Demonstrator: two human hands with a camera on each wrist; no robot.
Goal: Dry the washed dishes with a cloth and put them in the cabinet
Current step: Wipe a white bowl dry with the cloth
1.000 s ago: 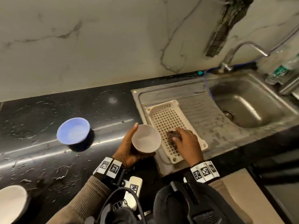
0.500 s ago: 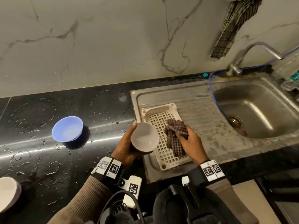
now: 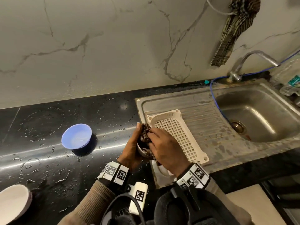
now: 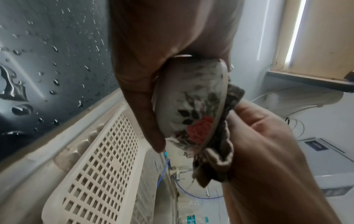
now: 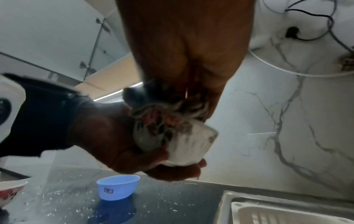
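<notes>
A small white bowl (image 4: 193,109) with a red rose print is tilted on its side above the counter edge; my left hand (image 3: 132,148) grips it from beneath. My right hand (image 3: 164,148) holds a dark checked cloth (image 3: 145,133) pressed into the bowl's mouth, so the inside is hidden. In the right wrist view the bowl (image 5: 184,144) sits in the left palm with the cloth (image 5: 162,109) bunched on top. A blue bowl (image 3: 76,136) stands on the wet black counter (image 3: 40,159) to the left. A white bowl (image 3: 13,200) sits at the counter's near left corner.
A cream perforated plastic tray (image 3: 178,135) lies on the steel sink's drainboard (image 3: 211,127), just right of my hands. The basin (image 3: 259,117) with tap (image 3: 240,65) is at the right. A striped towel (image 3: 233,30) hangs on the marble wall. Bottles (image 3: 290,82) stand at the far right.
My right hand lifted the cloth off the tray, carried it left and pushed it into the bowl held by my left hand. The bowl's opening, visible before, is now covered.
</notes>
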